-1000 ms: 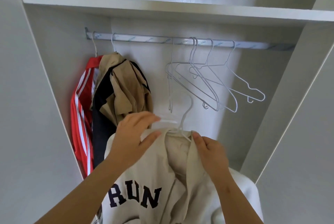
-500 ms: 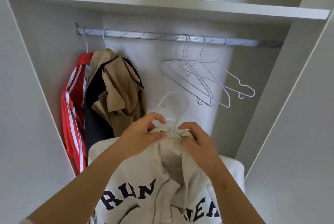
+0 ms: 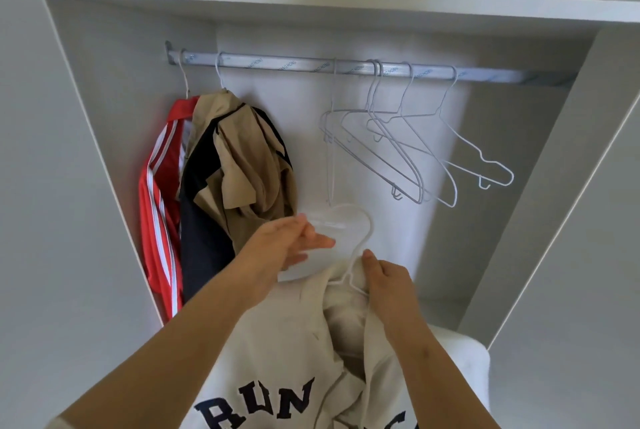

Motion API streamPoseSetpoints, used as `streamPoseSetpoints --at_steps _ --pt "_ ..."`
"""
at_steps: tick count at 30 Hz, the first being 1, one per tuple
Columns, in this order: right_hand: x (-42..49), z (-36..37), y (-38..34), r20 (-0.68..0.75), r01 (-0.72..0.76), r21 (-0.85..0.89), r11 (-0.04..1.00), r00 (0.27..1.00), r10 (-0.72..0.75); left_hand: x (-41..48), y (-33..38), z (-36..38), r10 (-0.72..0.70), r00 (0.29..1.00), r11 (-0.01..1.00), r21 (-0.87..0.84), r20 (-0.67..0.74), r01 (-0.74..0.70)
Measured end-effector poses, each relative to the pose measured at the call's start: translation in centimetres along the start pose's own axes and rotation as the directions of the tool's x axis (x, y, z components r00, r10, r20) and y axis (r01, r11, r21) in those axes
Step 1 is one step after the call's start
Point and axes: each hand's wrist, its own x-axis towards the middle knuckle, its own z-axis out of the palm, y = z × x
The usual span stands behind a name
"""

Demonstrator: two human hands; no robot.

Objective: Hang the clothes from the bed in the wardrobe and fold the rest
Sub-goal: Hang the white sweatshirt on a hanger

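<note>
Two garments hang on the rail (image 3: 277,65) above; right hand (image 3: 388,281) pinches the hanger (image 3: 349,281) inside the cream sweatshirt (image 3: 284,342), left hand (image 3: 284,245) open beside, unhung.

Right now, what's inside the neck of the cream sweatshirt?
A white hanger sits in the cream sweatshirt, its hook sticking out above the collar. Its shoulders are covered by fabric. The right hand grips the collar.

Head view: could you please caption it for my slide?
Right hand grips a cream sweatshirt on a white hanger below the wardrobe rail.
</note>
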Motion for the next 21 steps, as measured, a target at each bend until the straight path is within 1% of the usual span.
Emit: streamPoseSetpoints --at_steps 1,2,3,4,5,6,8,9,10,12,13,14,15,16,17,18,19,20,21 --pt "0.0 0.1 0.3 -0.013 -0.025 0.021 0.999 1.000 0.025 0.1 -0.2 -0.7 0.046 0.997 0.989 0.138 0.057 -0.054" --pt "-0.1 0.1 0.5 -0.025 -0.043 0.041 0.998 0.999 0.044 0.0 -0.5 -1.3 0.068 0.983 0.932 0.340 0.171 -0.124" --pt "0.0 0.2 0.6 -0.036 -0.053 0.064 0.997 0.998 0.055 -0.2 -0.9 -1.7 0.028 0.948 0.826 0.527 0.316 -0.200" --pt "0.1 0.2 0.7 -0.050 -0.054 0.088 0.995 0.997 0.058 -0.4 -1.7 -1.7 -0.018 0.907 0.703 0.651 0.421 -0.288" --pt "0.2 0.1 0.6 -0.060 -0.051 0.104 0.993 0.997 0.058 -0.6 -2.4 -1.5 -0.027 0.880 0.620 0.698 0.474 -0.357" --pt "0.3 0.0 0.4 -0.066 -0.045 0.111 0.993 0.996 0.052 -0.8 -2.8 -1.2 0.014 0.888 0.601 0.706 0.460 -0.375" --pt "0.3 -0.1 0.1 -0.061 -0.030 0.102 0.994 0.997 0.036 -0.7 -2.9 -0.4 0.192 0.926 0.624 0.688 0.326 -0.371" --pt "0.3 -0.1 0.0 -0.057 -0.028 0.092 0.995 0.998 0.034 -0.5 -2.8 -0.1 0.264 0.929 0.588 0.721 0.257 -0.367" --pt "0.2 0.0 0.1 -0.053 -0.029 0.087 0.996 0.998 0.033 -0.3 -2.7 0.3 0.306 0.928 0.514 0.784 0.212 -0.349" --pt "-0.2 0.2 0.4 -0.039 -0.032 0.068 0.997 0.999 0.034 0.0 -2.6 0.7 0.310 0.934 0.403 0.866 0.176 -0.296" --pt "-0.4 0.4 0.5 -0.030 -0.035 0.051 0.998 0.999 0.037 0.1 -2.6 0.9 0.286 0.943 0.375 0.886 0.170 -0.274" --pt "-0.6 0.5 0.6 -0.027 -0.038 0.035 0.999 0.999 0.039 0.0 -2.6 1.0 0.270 0.950 0.371 0.894 0.155 -0.252" --pt "-0.7 0.6 0.8 -0.029 -0.034 0.021 0.999 0.999 0.035 0.1 -2.7 1.0 0.259 0.957 0.389 0.892 0.133 -0.229" --pt "-0.8 0.7 0.9 -0.034 -0.028 0.006 1.000 0.999 0.028 0.1 -2.6 0.9 0.238 0.966 0.443 0.874 0.100 -0.200" --pt "-1.0 0.6 1.1 -0.039 -0.022 -0.006 1.000 0.999 0.022 0.3 -2.4 0.7 0.184 0.981 0.554 0.819 0.056 -0.151" --pt "-1.1 0.5 1.2 -0.041 -0.020 -0.015 1.000 0.999 0.020 0.5 -2.2 0.4 0.089 0.996 0.711 0.699 0.019 -0.077" --pt "-1.1 0.3 1.3 -0.042 -0.020 -0.021 1.000 0.999 0.019 0.6 -2.0 0.2 -0.033 0.999 0.865 0.501 0.010 0.024" --pt "-1.1 0.1 1.4 -0.044 -0.021 -0.025 0.999 0.999 0.020 0.5 -1.7 -0.1 -0.156 0.987 0.947 0.291 0.042 0.137" --pt "-1.0 -0.1 1.5 -0.048 -0.024 -0.023 0.999 0.999 0.023 0.2 -1.6 -0.3 -0.239 0.966 0.966 0.123 0.101 0.226"
